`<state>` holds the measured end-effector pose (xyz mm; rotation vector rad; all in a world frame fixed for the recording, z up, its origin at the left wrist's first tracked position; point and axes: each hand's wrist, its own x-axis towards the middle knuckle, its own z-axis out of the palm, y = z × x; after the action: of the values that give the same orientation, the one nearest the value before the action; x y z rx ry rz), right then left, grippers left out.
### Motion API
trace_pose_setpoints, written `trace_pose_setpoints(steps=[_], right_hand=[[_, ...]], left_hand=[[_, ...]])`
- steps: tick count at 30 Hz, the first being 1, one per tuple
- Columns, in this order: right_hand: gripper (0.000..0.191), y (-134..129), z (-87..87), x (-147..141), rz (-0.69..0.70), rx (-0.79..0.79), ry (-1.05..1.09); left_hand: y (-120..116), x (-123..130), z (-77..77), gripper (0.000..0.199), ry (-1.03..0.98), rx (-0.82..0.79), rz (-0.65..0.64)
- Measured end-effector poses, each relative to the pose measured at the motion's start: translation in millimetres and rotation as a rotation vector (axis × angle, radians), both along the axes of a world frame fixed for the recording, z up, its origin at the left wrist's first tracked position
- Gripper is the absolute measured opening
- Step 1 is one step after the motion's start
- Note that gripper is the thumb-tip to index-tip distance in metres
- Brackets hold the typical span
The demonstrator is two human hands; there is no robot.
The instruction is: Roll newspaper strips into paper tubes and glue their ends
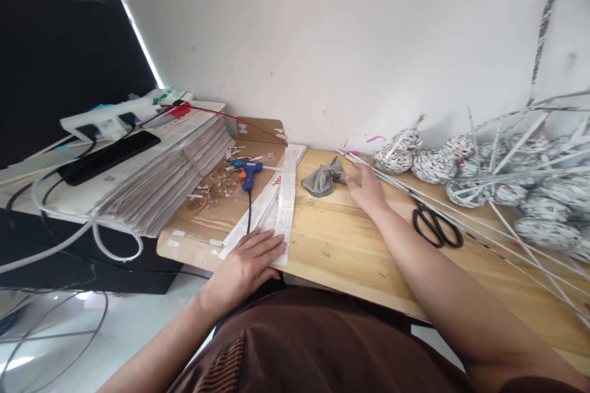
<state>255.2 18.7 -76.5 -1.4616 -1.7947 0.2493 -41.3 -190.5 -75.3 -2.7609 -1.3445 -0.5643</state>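
My left hand (252,260) lies flat at the table's front edge, its fingers stretched over the lower end of the newspaper strips (282,212). Beside the strips, a blue glue gun (249,174) rests on the brown cardboard (196,223), its black cord running down toward my left hand. My right hand (365,185) is at the right side of a crumpled grey cloth (321,180), near the ends of long rolled paper sticks (400,182). Its fingertips are partly hidden, and whether they grip the cloth's edge cannot be made out.
Black scissors (436,225) lie on the wooden table (341,252) at the right. Woven paper pieces (434,164) stand along the wall. A tall newspaper stack (170,175) at the left bears a phone (112,157) and a power strip (108,123) with cables.
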Motion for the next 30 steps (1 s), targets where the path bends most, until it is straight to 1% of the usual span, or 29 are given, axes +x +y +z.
trace_pose_setpoints(steps=[2,4,7,9,12,14,15,17,19,20,23,24,25,27,30], right_hand=[[0.031,-3,3.4,-1,0.022,0.014,0.03],[0.023,-9,8.8,-4,0.074,0.049,0.072],[0.023,-22,17.5,-11,0.173,0.054,0.163],[0.024,-32,21.3,-18,0.254,0.031,0.204],[0.024,-46,23.5,-29,0.426,-0.016,0.222],[0.028,-53,24.5,-35,0.566,-0.048,0.194],[0.032,-57,25.3,-38,0.641,-0.063,0.173],[0.042,-62,27.4,-42,0.771,-0.103,0.144],[0.047,-68,29.5,-46,0.862,-0.153,0.138],[0.045,-70,30.2,-48,0.899,-0.173,0.133],[0.021,-75,30.3,-53,0.956,-0.18,0.118],[0.015,-75,29.9,-54,0.948,-0.176,0.118],[0.013,-76,29.3,-55,0.926,-0.175,0.127],[0.012,-76,27.8,-55,0.87,-0.187,0.165],[0.014,-74,24.7,-56,0.815,-0.258,0.262]], left_hand=[[-2,1,0.3,0.046,-0.018,0.02,-0.022],[-5,4,3.4,0.038,-0.063,0.011,-0.035],[-7,8,10.6,0.029,-0.205,-0.06,-0.006],[-7,11,16.4,0.023,-0.329,-0.093,0.086],[-1,15,28.0,0.014,-0.5,-0.08,0.333],[5,19,37.7,0.015,-0.561,-0.078,0.488],[9,22,42.7,0.017,-0.568,-0.09,0.534],[18,28,51.4,0.021,-0.593,-0.123,0.569],[28,34,57.3,0.024,-0.643,-0.148,0.55],[32,37,59.0,0.026,-0.665,-0.155,0.535],[42,45,58.9,0.028,-0.695,-0.154,0.509],[45,47,57.6,0.028,-0.71,-0.152,0.506],[47,49,55.7,0.027,-0.744,-0.153,0.498],[50,54,50.9,0.03,-0.883,-0.174,0.457],[53,60,44.0,0.053,-1.141,-0.243,0.345]])
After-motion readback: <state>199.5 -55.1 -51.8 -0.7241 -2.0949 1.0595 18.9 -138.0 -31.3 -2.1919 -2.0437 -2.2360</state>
